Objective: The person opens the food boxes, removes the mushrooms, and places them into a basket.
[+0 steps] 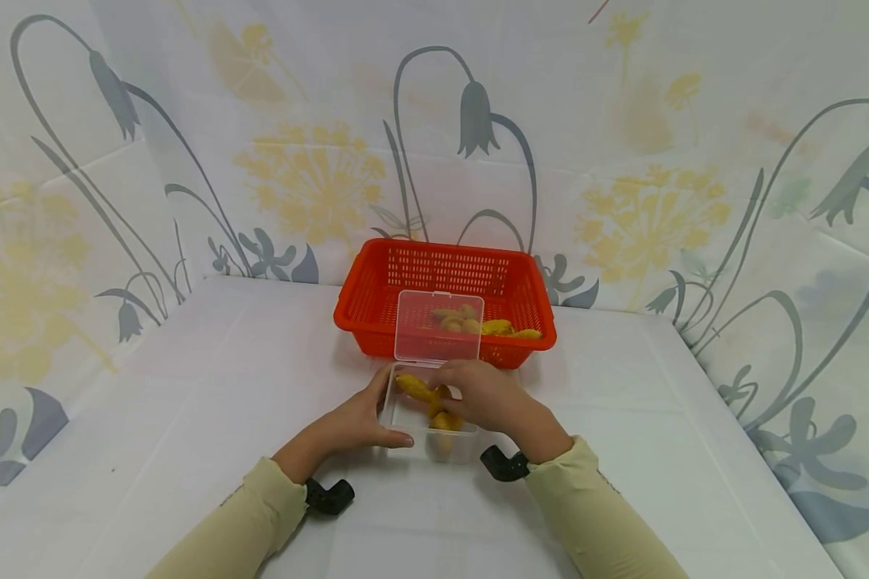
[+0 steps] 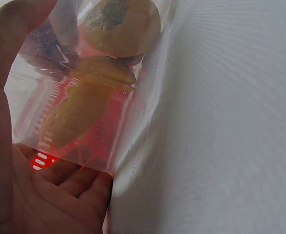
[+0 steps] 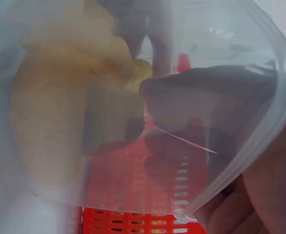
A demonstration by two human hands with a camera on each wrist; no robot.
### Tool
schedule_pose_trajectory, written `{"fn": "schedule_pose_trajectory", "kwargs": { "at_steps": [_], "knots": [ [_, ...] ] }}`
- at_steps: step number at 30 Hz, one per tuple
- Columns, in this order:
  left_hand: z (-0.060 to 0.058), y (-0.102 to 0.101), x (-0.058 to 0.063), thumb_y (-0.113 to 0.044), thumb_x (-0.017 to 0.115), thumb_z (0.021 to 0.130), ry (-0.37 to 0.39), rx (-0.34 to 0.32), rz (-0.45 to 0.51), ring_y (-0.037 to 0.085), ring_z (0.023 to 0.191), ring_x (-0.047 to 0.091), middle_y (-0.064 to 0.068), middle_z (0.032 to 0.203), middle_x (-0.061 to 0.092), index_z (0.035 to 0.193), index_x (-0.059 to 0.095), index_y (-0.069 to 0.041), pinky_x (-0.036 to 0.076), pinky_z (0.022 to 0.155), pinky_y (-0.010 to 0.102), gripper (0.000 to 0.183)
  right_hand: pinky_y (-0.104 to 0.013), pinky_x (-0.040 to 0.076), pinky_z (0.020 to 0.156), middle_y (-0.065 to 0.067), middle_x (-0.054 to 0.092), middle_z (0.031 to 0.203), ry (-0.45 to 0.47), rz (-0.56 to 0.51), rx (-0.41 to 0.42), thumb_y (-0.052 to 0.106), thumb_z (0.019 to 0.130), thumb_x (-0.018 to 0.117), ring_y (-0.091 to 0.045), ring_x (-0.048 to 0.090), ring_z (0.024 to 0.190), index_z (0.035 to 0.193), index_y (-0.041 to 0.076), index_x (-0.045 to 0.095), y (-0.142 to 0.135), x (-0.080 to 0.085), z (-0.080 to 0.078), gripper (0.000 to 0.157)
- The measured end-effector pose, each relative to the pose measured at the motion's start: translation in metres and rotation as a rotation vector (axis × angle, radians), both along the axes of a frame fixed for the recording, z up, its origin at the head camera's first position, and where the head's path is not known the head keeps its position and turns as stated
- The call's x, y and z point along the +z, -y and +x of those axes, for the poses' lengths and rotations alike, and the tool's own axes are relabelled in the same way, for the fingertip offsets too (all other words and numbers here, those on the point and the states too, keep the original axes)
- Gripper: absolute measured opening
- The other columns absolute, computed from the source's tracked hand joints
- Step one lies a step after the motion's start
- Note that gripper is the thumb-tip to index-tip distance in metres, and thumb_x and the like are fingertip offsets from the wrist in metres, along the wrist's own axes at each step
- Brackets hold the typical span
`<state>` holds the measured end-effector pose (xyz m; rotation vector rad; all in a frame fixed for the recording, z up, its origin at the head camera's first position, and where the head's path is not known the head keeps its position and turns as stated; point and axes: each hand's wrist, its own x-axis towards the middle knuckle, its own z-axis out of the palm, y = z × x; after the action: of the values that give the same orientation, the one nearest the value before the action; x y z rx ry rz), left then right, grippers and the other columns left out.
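A clear plastic box (image 1: 409, 414) stands on the table, its hinged lid (image 1: 438, 342) raised at the back. Several yellow, fruit-like pieces (image 1: 414, 388) lie inside; through the wall, the left wrist view shows a rounded piece (image 2: 123, 29) with a dark rough patch and a longer piece (image 2: 77, 114). My left hand (image 1: 362, 418) grips the box's left side, thumb at the front and fingers toward the back. My right hand (image 1: 488, 398) reaches into the box from the right, pinching a yellow piece (image 3: 140, 73) between thumb and fingers, partly hidden by the hand.
Directly behind the box is a red slotted basket (image 1: 355, 314), with more yellow pieces (image 1: 503, 328) at its right, some seen through the lid. A white cloth (image 1: 659, 450) covers the table. Flower-printed fabric (image 1: 434, 161) rises behind and at both sides.
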<state>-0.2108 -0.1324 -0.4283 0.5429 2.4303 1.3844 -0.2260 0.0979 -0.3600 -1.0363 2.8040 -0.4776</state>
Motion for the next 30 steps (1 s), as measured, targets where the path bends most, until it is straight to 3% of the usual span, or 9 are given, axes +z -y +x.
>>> {"fn": "schedule_pose_trajectory", "kwargs": {
  "at_steps": [16, 30],
  "knots": [
    [-0.0007, -0.0002, -0.0012, -0.039, 0.085, 0.069, 0.019, 0.005, 0.008, 0.027, 0.148, 0.022, -0.004, 0.161, 0.016, 0.149, 0.007, -0.044, 0.029, 0.116, 0.055, 0.112, -0.034, 0.055, 0.093, 0.004, 0.072, 0.103, 0.021, 0.070, -0.025, 0.022, 0.086, 0.074, -0.016, 0.063, 0.091, 0.111, 0.018, 0.072, 0.0048, 0.0008, 0.0032, 0.026],
    [-0.0003, 0.0002, -0.0016, -0.037, 0.086, 0.069, 0.029, 0.021, 0.012, 0.029, 0.145, 0.029, 0.005, 0.152, 0.036, 0.150, 0.009, -0.041, 0.031, 0.114, 0.057, 0.112, -0.024, 0.054, 0.080, 0.005, 0.064, 0.092, -0.010, 0.113, -0.042, 0.023, 0.087, 0.073, -0.012, 0.053, 0.083, 0.103, 0.015, 0.075, 0.0063, 0.0006, 0.0044, 0.019]
  ]
}}
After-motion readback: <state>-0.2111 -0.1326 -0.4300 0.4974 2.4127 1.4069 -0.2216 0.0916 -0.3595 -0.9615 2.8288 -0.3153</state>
